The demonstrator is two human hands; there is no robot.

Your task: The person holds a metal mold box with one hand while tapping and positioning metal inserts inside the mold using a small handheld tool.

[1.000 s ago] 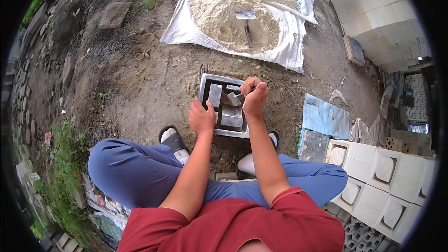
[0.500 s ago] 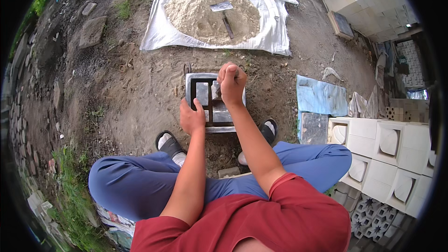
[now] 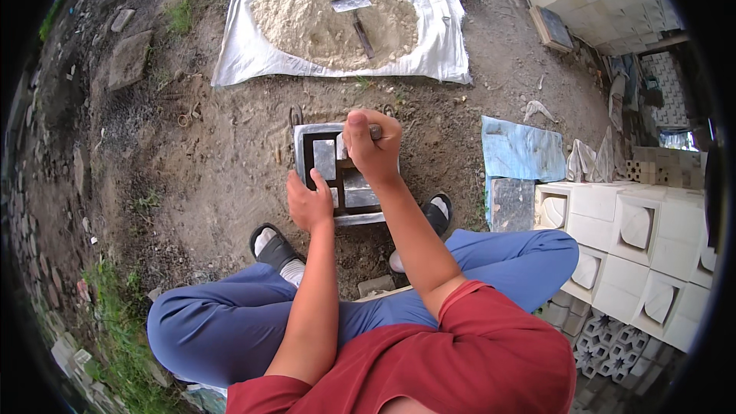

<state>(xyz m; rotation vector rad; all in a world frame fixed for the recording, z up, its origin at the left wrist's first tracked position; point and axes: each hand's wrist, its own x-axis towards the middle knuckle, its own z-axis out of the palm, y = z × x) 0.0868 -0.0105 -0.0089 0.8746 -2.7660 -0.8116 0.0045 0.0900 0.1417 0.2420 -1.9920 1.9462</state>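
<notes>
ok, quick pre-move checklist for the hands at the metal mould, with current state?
1. Left hand steadying the metal mould: ok, it rests on the near left edge.
2. Right hand gripping a tool: ok, fist closed on a small grey object over the mould; what it is, cannot tell.
3. Mould seated flat on the dirt ground: ok, looks level.
4. Mould cavities filled: cannot tell, hands cover part.
5. Mix supply within reach: ok, sandy pile on the white sack ahead, trowel lying on it.
6. Feet clear of the mould: ok, sandals sit behind it.
</notes>
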